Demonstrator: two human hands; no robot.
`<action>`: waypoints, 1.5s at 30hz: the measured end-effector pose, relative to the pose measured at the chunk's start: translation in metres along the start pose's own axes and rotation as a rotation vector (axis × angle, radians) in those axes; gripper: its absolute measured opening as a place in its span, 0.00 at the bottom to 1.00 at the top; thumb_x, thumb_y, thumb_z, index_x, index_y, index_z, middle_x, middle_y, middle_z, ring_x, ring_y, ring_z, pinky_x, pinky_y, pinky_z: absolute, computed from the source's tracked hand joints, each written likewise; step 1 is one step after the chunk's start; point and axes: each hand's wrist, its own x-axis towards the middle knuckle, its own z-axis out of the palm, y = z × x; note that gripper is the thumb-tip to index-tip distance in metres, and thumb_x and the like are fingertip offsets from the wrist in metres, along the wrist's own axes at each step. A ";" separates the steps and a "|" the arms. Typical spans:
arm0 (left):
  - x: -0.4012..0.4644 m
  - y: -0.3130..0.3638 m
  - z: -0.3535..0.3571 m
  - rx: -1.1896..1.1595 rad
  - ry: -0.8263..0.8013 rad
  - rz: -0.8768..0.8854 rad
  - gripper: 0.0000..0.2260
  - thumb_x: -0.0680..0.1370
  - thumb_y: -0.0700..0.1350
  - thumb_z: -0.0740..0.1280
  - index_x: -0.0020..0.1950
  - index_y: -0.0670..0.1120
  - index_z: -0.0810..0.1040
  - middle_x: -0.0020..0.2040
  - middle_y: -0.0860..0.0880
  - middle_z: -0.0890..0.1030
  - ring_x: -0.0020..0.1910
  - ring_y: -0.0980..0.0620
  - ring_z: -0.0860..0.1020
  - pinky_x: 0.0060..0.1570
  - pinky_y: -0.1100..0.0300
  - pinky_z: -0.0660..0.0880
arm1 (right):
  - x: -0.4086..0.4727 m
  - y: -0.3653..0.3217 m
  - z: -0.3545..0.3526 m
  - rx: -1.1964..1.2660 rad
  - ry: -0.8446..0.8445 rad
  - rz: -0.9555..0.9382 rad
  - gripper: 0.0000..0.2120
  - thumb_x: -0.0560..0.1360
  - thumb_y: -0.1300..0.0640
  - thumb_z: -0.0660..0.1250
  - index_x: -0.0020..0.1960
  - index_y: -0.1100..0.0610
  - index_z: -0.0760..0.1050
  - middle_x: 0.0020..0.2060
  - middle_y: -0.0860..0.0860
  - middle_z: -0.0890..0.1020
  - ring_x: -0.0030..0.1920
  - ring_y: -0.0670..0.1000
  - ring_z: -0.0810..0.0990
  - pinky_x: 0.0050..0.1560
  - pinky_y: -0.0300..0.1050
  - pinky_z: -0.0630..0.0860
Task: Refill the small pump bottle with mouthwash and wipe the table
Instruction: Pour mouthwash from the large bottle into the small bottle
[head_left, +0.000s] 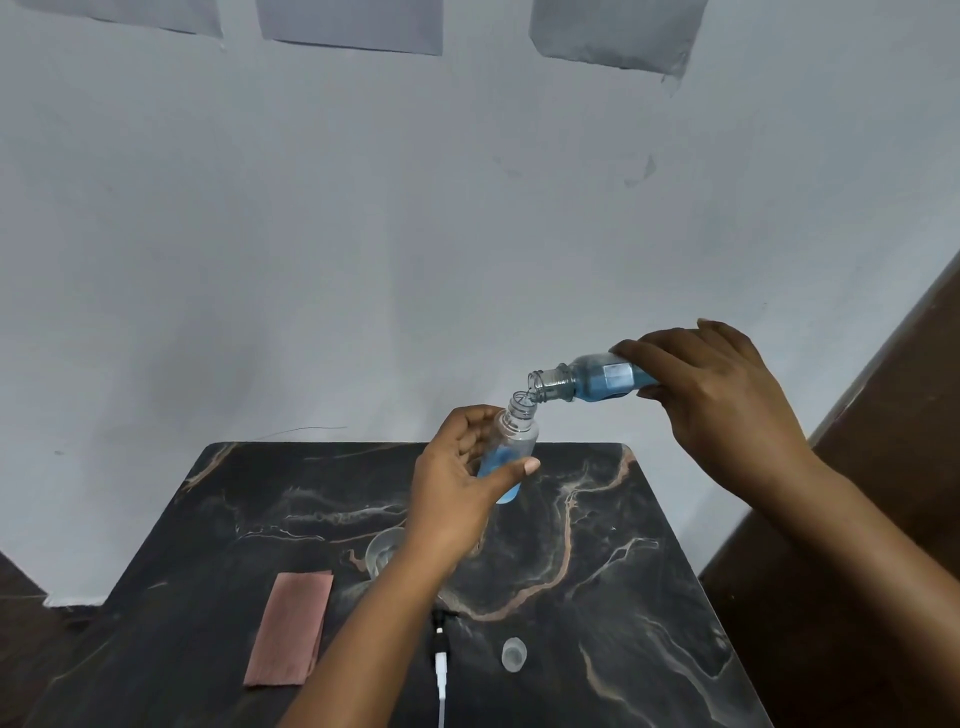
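A plain room of a home is suggested, though the kind of room cannot be told. A pale grey painted wall (363, 234) is seen, marked by small chips, and rectangular grey paper sheets (353, 23) are stuck along its top. A small dark marble-patterned table with tan veins (597, 545) is set against it. Dark brown wooden woodwork (883, 467) is seen at the right edge. A folded pink cloth (291, 629) is laid on the tabletop.
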 end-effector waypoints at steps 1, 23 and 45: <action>0.000 0.000 0.000 0.005 0.000 0.002 0.21 0.67 0.42 0.79 0.55 0.56 0.77 0.53 0.60 0.84 0.53 0.61 0.83 0.49 0.70 0.77 | 0.000 0.000 0.000 -0.001 -0.001 -0.001 0.22 0.68 0.70 0.74 0.60 0.58 0.80 0.48 0.56 0.83 0.45 0.62 0.81 0.62 0.60 0.72; -0.005 0.006 0.000 0.012 0.000 0.041 0.21 0.68 0.40 0.79 0.55 0.55 0.76 0.51 0.62 0.84 0.52 0.63 0.83 0.47 0.71 0.77 | 0.001 0.000 -0.008 0.005 0.008 -0.023 0.22 0.68 0.71 0.74 0.60 0.58 0.80 0.49 0.56 0.83 0.45 0.62 0.81 0.62 0.61 0.71; -0.010 0.005 0.003 0.006 -0.023 0.044 0.20 0.69 0.39 0.78 0.57 0.53 0.76 0.52 0.60 0.85 0.51 0.60 0.84 0.47 0.70 0.78 | 0.000 0.004 -0.012 -0.010 0.005 -0.044 0.21 0.69 0.70 0.73 0.60 0.57 0.79 0.50 0.55 0.83 0.47 0.62 0.81 0.64 0.60 0.69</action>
